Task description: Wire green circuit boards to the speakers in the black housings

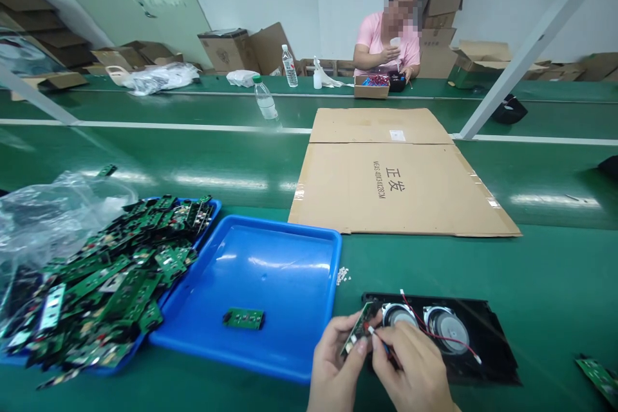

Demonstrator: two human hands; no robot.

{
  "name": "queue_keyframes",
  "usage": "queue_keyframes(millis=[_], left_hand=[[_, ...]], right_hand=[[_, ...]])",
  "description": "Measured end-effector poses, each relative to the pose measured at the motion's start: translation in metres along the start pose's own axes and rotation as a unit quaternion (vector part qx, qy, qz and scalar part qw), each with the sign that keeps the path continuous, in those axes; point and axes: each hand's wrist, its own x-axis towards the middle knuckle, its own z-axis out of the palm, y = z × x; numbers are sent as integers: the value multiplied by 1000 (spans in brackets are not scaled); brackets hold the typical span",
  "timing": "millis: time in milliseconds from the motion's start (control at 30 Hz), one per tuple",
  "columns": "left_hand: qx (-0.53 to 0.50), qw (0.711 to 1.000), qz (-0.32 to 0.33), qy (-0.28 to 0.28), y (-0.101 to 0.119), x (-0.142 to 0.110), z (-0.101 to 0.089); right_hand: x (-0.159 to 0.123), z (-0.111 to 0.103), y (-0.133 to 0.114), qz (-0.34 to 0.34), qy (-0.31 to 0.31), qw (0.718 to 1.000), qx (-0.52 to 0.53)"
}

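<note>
Circuit board (356, 329) pinched upright in left hand (333, 367)
Right hand (410, 367) fingers grip a wire connector (373, 331) touching the board's right edge, above speaker panel (487, 341)

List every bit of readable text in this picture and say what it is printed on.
"正发": on the flattened cardboard sheet, printed sideways.
Beside it, a line of letters and digits: too blurred to read.
White sticker on that sheet: too small.
Water bottle labels: unreadable.
Circuit board in the left hand: no legible marking.
</note>
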Motion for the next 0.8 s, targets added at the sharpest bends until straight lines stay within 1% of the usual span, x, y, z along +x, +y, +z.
queue_keyframes(millis=[167, 267, 533, 667, 733, 800], left_hand=[[0, 1000, -7, 1, -7, -1, -2], [4, 1000, -4, -3, -8, -1, -3], [15, 1000, -7, -20, -12, -1, -10], [34, 998, -5, -50, -4, 1, -8], [68, 995, 11, -65, 5, 2, -8], [116, 991, 19, -68, 16, 4, -9]], right_hand=[[-3, 0, 0, -2, -4, 1000, -8], [-4, 0, -1, -7, -27, 1000, -8], [-9, 2, -2, -24, -19, 1000, -3], [-6, 0, 1, -21, -27, 999, -4], [-4, -2, 3, -25, -25, 999, -10], [-3, -4, 4, -35, -33, 999, -17]])
